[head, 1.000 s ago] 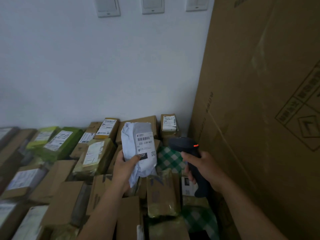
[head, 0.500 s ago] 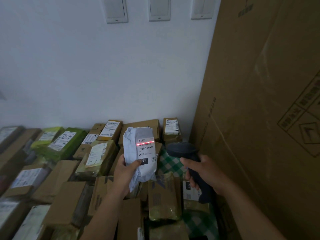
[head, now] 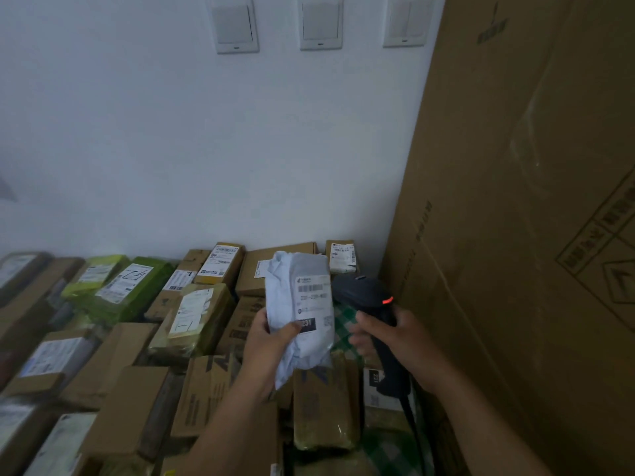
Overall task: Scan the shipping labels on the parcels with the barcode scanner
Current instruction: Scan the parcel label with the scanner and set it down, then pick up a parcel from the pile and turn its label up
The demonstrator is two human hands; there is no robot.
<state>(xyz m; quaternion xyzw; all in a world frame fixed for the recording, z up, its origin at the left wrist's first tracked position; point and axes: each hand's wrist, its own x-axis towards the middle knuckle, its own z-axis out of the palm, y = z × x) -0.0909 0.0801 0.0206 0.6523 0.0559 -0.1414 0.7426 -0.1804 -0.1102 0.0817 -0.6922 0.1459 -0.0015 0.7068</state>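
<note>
My left hand (head: 266, 341) grips a soft white-grey poly mailer parcel (head: 299, 304) upright, thumb across its front. The parcel's white shipping label (head: 313, 297) with a barcode faces me. My right hand (head: 395, 341) holds the dark barcode scanner (head: 364, 293) by its handle, just right of the parcel. The scanner's head sits level with the label and a small red light glows on its side. No red scan line shows on the label.
Several labelled cardboard boxes (head: 113, 369) and green wrapped parcels (head: 127, 286) cover the surface below. A tall cardboard carton (head: 522, 218) stands close on the right. A white wall (head: 206, 149) with three switch plates is behind. Green checked cloth (head: 343, 324) shows between parcels.
The red scan line that crossed the label half a second ago is gone. The scanner has moved closer to the parcel, and its side light shows red again.
</note>
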